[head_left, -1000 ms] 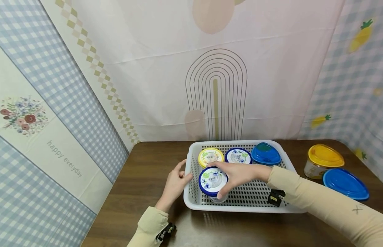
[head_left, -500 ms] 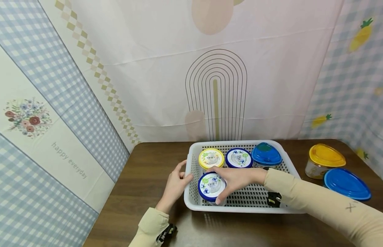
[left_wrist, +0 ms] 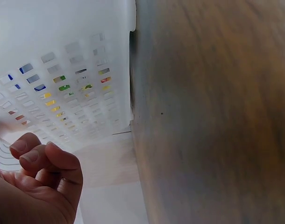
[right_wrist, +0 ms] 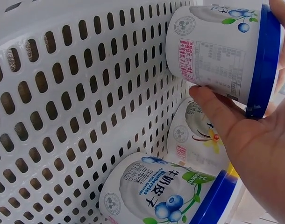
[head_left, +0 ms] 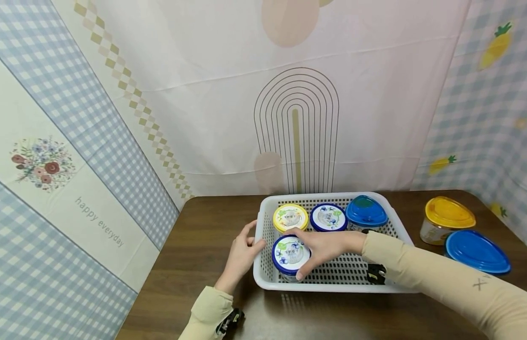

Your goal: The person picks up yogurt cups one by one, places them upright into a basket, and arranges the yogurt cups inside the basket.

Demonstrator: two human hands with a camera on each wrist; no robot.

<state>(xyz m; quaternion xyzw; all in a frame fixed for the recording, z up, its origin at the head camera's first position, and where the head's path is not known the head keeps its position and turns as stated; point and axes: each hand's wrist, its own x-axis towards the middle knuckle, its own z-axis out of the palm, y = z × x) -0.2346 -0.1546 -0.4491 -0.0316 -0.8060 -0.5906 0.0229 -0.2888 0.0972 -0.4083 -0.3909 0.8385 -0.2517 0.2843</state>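
Note:
My right hand [head_left: 327,245] holds a tub with a blue-rimmed white lid [head_left: 291,254], thumb on the near side and fingers on the far side. The tub stands upright in the front left corner of a white perforated basket [head_left: 331,288]; in the right wrist view its blueberry-printed side [right_wrist: 212,51] meets the basket floor. My left hand [head_left: 239,255] grips the basket's left rim, thumb over the edge. Seen from the left wrist, its other fingers [left_wrist: 63,161] curl beside the outer wall. Behind the held tub stand a yellow-lidded tub [head_left: 290,217] and another blue-lidded tub [head_left: 329,217].
A container with a blue rounded-triangular lid [head_left: 367,211] stands in the basket's back right corner. Right of the basket on the brown table [head_left: 204,236] are a yellow-lidded container [head_left: 449,213] and a blue-lidded one [head_left: 477,251]. A patterned cloth [head_left: 212,118] hangs behind.
My right hand has lowered the tub slightly toward the basket's front left corner, and the tub has straightened a little. The left hand stays on the rim.

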